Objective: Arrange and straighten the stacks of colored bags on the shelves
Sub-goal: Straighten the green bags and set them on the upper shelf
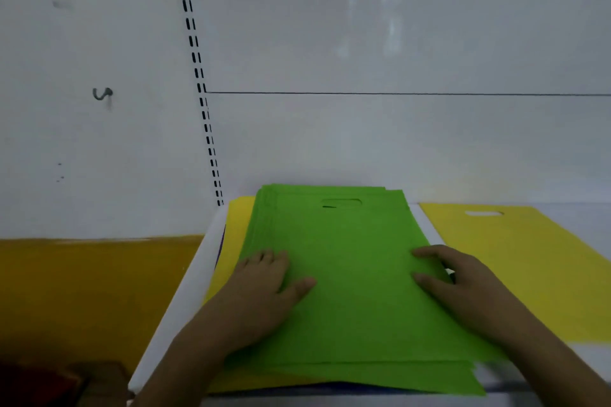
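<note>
A stack of green bags [350,251] with a cut-out handle lies on the white shelf [185,294], its edges slightly fanned at the near end. It rests on yellow bags [234,235], with a dark blue layer showing at the front edge beneath. My left hand [264,294] lies flat on the green stack's left side, fingers spread. My right hand [463,287] rests on the stack's right edge, fingers on top; whether the thumb grips under the edge is hidden. A separate yellow bag stack [529,261] lies to the right.
A white back panel [363,43] with a slotted upright [201,92] rises behind the shelf. To the left, lower down, is an orange-yellow surface [89,287]. A brown object [99,380] sits at the bottom left corner.
</note>
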Tool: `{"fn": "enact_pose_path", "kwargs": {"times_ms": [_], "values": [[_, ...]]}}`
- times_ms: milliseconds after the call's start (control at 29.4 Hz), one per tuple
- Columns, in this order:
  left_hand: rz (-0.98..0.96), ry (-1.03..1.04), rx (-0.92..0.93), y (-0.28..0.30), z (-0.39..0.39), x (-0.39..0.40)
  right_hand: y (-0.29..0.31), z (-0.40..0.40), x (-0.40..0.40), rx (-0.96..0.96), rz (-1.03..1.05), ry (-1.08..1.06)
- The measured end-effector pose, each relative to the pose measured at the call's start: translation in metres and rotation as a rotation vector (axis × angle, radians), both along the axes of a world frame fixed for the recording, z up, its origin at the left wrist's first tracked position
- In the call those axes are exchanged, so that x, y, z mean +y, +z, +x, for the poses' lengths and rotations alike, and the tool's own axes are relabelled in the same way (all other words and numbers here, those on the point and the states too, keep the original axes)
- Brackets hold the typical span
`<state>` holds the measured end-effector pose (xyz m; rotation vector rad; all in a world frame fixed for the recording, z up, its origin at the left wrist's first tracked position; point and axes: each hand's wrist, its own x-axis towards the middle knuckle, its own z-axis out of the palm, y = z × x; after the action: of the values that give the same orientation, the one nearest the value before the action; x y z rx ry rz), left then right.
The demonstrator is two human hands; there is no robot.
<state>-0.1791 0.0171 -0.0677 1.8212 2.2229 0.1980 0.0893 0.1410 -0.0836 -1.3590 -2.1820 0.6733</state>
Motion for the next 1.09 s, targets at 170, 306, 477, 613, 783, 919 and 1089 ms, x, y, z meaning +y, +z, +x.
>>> {"fn": "enact_pose_path", "kwargs": {"times_ms": [170, 306, 477, 613, 783, 919, 1089], "values": [[0.185, 0.037, -0.501, 0.003, 0.010, -0.003, 0.006, 0.007, -0.013, 0.005, -0.001, -0.017], [0.385, 0.170, -1.017, 0.010, -0.002, -0.003, 0.009, 0.012, -0.026, 0.045, -0.010, -0.085], [0.343, 0.167, -0.954, 0.015, -0.009, -0.007, 0.015, 0.020, -0.032, -0.081, 0.151, -0.179], [0.363, 0.203, -0.931, 0.013, -0.006, -0.001, 0.013, 0.025, -0.029, -0.003, 0.119, -0.150], [0.367, 0.277, -0.999, 0.014, -0.006, 0.009, 0.002, 0.025, -0.029, 0.037, 0.051, -0.102], [0.326, 0.307, -1.146, 0.018, -0.012, 0.018, 0.005, 0.025, -0.028, 0.014, 0.081, -0.076], [0.252, 0.248, -1.165, 0.020, -0.017, 0.021, 0.005, 0.025, -0.028, -0.025, 0.101, -0.055]]}}
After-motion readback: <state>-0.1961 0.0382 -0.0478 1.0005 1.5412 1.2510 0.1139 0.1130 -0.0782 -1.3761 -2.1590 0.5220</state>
